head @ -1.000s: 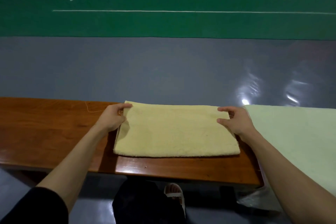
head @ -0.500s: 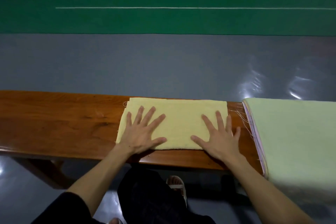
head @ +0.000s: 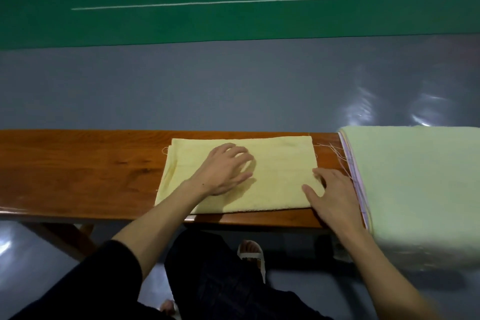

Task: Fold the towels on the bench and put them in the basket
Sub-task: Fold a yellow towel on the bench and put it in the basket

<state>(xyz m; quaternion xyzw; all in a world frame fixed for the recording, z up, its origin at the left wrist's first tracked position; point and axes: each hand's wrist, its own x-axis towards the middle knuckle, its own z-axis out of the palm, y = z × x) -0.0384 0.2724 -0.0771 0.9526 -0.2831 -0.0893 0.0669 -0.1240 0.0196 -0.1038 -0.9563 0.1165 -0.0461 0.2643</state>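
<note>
A folded yellow towel (head: pixel 280 163) lies flat on the brown wooden bench (head: pixel 78 171). My left hand (head: pixel 223 169) rests on the towel's middle with fingers spread and slightly bent. At the towel's right edge my right hand (head: pixel 332 195) lies with thumb and fingers on the cloth; whether it pinches the edge cannot be told. To the right, a stack of towels with a pale green towel (head: pixel 415 184) on top covers the bench end and hangs over its front. No basket is in view.
Grey floor (head: pixel 207 86) lies beyond the bench, then a green court (head: pixel 233 21) with white lines. Below the bench's front edge are my dark trousers (head: pixel 220 280) and a foot in a white sandal (head: pixel 250 254). Loose threads trail from the stack's left edge.
A second ago both hands pinched the towel's far corners. Then they pressed flat on it. Now the left hand has slid to the middle and the right hand to the right edge.
</note>
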